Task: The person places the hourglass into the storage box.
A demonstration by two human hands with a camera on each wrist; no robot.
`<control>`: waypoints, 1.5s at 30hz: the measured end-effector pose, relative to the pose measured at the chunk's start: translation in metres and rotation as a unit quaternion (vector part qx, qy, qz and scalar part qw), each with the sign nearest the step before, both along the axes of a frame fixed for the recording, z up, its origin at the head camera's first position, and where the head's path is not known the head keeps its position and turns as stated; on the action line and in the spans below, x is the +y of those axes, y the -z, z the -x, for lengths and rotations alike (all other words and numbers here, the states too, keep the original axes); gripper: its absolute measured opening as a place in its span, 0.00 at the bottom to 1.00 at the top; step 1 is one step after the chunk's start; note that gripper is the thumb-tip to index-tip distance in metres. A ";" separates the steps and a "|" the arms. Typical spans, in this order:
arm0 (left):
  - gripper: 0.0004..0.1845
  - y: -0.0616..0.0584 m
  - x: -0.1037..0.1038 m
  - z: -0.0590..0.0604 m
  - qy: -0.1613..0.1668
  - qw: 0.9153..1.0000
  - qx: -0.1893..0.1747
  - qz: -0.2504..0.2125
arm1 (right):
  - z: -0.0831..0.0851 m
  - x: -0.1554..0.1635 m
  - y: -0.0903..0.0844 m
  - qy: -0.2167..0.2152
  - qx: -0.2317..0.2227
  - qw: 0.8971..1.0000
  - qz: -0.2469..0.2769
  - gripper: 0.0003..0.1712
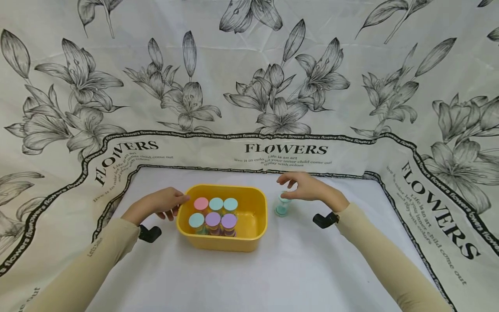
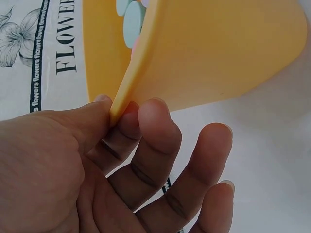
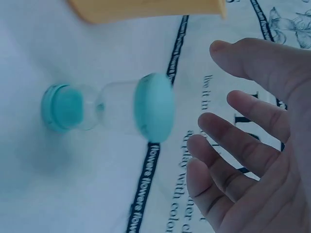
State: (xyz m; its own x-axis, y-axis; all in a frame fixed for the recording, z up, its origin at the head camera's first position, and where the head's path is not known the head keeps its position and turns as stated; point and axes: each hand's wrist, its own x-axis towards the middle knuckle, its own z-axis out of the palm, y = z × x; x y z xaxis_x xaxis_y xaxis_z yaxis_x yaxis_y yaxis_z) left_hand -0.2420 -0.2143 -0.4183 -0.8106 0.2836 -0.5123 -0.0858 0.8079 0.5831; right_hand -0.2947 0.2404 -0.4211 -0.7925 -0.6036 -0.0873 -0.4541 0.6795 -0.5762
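Note:
A yellow plastic bin (image 1: 222, 245) stands on the white cloth. Inside, toward its left and middle, several small hourglasses stand upright: one with a pink cap (image 1: 201, 203), others with mint caps (image 1: 216, 204) and purple caps (image 1: 212, 219). My left hand (image 1: 165, 202) pinches the bin's left rim between thumb and forefinger, the other fingers loosely bent outside. A mint hourglass (image 1: 281, 210) stands upright on the cloth just right of the bin, with teal sand in its lower bulb. My right hand (image 1: 306, 186) is by its top, fingers spread and apart from it in the right wrist view.
A white cloth with lily drawings (image 1: 284, 112) and "FLOWERS" lettering hangs behind and covers the table. Dark wrist cameras (image 1: 325, 220) are strapped to both wrists. The right part of the bin shows its bare yellow floor (image 1: 249, 221).

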 end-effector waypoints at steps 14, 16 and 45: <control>0.23 0.001 -0.002 0.001 0.004 1.000 -0.001 0.003 | -0.009 0.022 0.040 0.038 -0.041 0.998 0.015 0.40; 0.22 0.002 -0.002 0.000 -0.002 1.000 -0.002 0.005 | -0.009 0.024 0.044 0.038 -0.042 0.998 0.019 0.39; 0.22 0.002 -0.001 0.000 0.003 1.000 0.000 0.004 | -0.007 0.018 0.054 0.038 -0.050 0.997 0.040 0.26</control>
State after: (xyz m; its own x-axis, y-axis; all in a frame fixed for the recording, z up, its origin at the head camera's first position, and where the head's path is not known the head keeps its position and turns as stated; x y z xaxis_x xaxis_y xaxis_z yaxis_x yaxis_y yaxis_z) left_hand -0.2421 -0.2155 -0.4207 -0.8092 0.2846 -0.5141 -0.0811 0.8124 0.5774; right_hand -0.2877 0.2580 -0.4755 -0.8262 -0.5501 -0.1216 -0.3411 0.6602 -0.6691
